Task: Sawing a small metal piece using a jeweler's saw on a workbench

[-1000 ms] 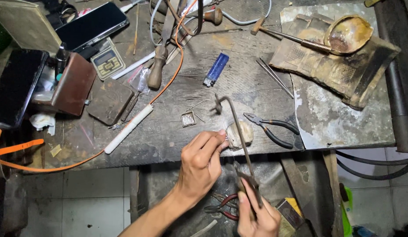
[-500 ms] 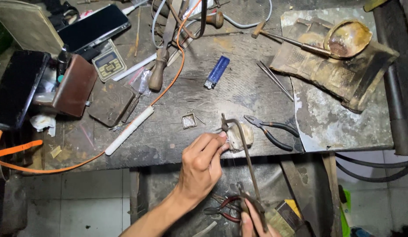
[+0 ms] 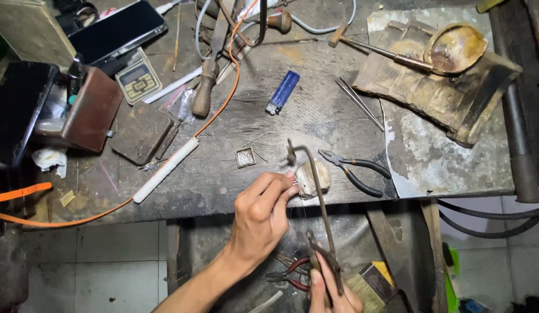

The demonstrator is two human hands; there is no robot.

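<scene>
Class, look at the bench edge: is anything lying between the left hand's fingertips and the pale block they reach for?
Nothing visible does. The left hand has its fingertips right at the pale block. The saw frame, held by the right hand, crosses the block's far side, not the gap.

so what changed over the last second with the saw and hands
The right hand slid down toward the bottom edge, drawing the saw frame with it. The left hand stayed pinched at the bench peg; pliers and lighter unmoved.
</scene>
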